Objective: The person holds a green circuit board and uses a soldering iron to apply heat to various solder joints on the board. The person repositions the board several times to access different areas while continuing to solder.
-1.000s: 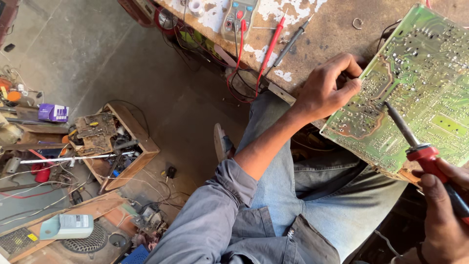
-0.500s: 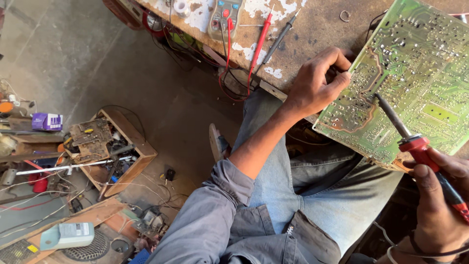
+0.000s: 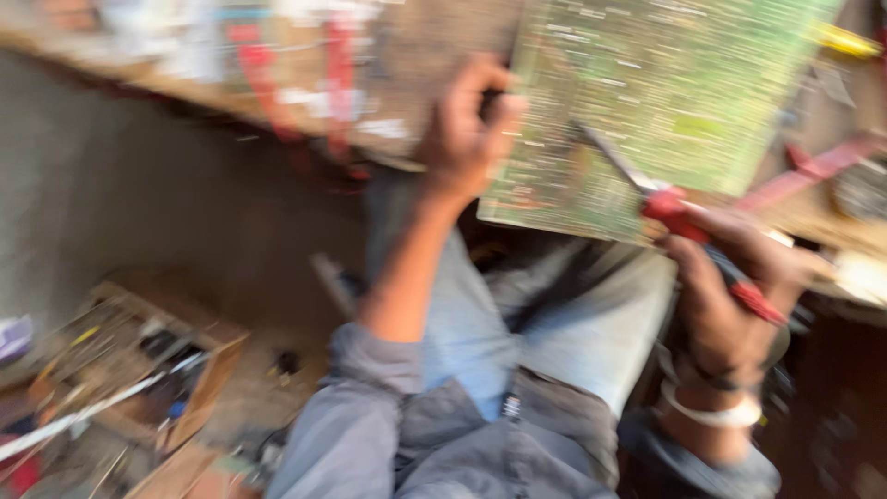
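Frame is badly motion-blurred, so fine detail is a guess. Green circuit board [image 3: 665, 102] lies tilted at the edge of the wooden surface [image 3: 407, 55], its lower edge hanging out over the person's lap. The board looks light, thin and stiff — but fragile, with solder tracks on the face showing, so it is best taken by its bare edges or corners, not pressed on the middle. It would flex or crack if levered.

Left hand [image 3: 467, 129] sits at the board's left edge, arm stretched forward from a rolled grey sleeve, wrist roughly straight. Its grip is closed on that edge, fingers curled over it, thumb side up.

Right hand [image 3: 730, 277] is lower right, wrist bent, a pale band on the wrist. Its grip is wrapped tight round the red handle of a soldering iron [image 3: 684, 217], held pen-like. The metal tip angles up and left onto the board's face; whether it touches I cannot tell through the blur. The iron is a slim, rigid, light tool — hot at the tip, so handle only.

Below left on the floor, a wooden box of parts [image 3: 139, 370].
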